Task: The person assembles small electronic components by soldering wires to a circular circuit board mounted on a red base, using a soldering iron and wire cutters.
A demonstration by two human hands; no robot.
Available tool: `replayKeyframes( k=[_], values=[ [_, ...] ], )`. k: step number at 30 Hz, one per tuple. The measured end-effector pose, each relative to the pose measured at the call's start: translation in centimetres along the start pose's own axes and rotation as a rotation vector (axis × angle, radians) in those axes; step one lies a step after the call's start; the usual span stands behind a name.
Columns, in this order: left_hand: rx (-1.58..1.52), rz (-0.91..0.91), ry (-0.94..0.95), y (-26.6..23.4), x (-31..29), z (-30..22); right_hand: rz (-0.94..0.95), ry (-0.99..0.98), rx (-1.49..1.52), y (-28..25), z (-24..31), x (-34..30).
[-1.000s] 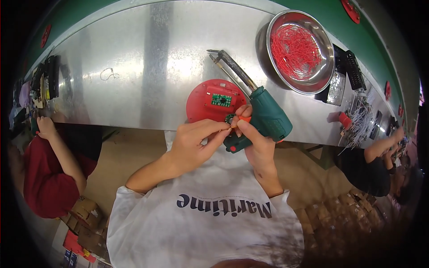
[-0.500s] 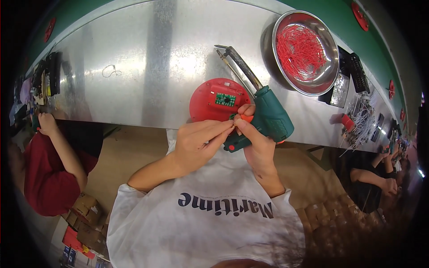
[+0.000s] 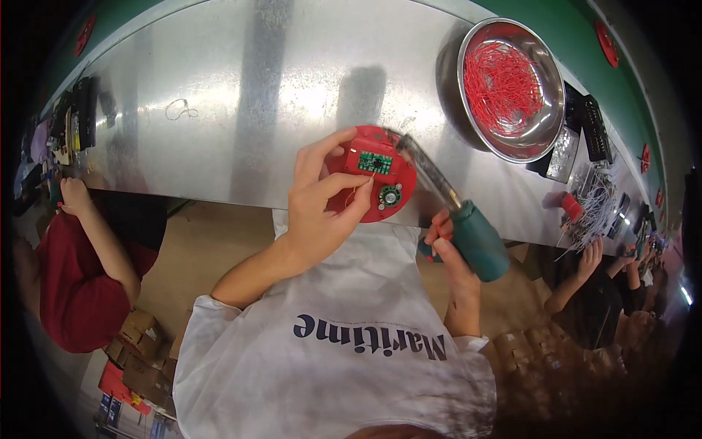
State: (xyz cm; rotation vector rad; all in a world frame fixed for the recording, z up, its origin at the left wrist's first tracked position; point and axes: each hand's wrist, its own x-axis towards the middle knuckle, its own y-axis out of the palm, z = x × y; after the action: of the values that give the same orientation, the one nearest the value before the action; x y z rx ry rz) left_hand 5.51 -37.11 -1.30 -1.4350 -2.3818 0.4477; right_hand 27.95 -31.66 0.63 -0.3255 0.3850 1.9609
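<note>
A round red plastic disc (image 3: pixel 404 178) lies at the table's near edge, with a small green circuit board (image 3: pixel 375 162) set in it and a small round speaker (image 3: pixel 390 195) below the board. My left hand (image 3: pixel 316 201) pinches a thin light wire (image 3: pixel 372 178) between thumb and index finger, its end at the board's lower edge. Other fingers of that hand reach over the disc's left side. My right hand (image 3: pixel 457 265) grips a green soldering gun (image 3: pixel 479 241) by its handle. The gun's long metal nose slants up-left, its blurred tip near the disc's top edge.
At the back right stands a steel bowl (image 3: pixel 553 117) of red wires (image 3: pixel 504 91). Beyond it lie dark parts and a bundle of white wires (image 3: pixel 596 201). A thin wire loop (image 3: pixel 180 110) rests on the metal table (image 3: pixel 197 154). Co-workers sit on both sides.
My hands have moved apart. The left has shifted up over the disc with the wire; the right has swung the soldering gun right and nearer me. The speaker now shows on the disc.
</note>
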Motion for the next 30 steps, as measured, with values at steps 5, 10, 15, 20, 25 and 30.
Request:
replayKeyframes(
  k=[5, 10, 15, 20, 25, 30],
  values=[
    [-0.003, 0.018, -0.040, 0.1, 0.1, -0.2, 0.062, -0.108, -0.271, -1.4, 0.4, -0.5],
    [-0.032, 0.001, -0.068, 0.3, 0.1, -0.3, 0.061, -0.107, -0.339, -2.0, 0.2, -0.9],
    [-0.032, 0.006, -0.072, 0.3, 0.2, -0.3, 0.047, -0.035, -0.324, -2.3, 0.1, -0.9],
    [-0.047, 0.000, -0.072, 0.3, 0.2, -0.3, 0.037, -0.051, -0.348, -2.2, 0.2, -0.9],
    [-0.017, 0.022, -0.054, 0.2, 0.4, -0.3, 0.127, -0.255, -0.554, -2.4, 0.7, -0.2],
    [-0.027, 0.027, -0.084, 0.3, 0.4, -0.4, 0.145, -0.498, -0.760, -1.3, 2.2, 0.0]
  ],
)
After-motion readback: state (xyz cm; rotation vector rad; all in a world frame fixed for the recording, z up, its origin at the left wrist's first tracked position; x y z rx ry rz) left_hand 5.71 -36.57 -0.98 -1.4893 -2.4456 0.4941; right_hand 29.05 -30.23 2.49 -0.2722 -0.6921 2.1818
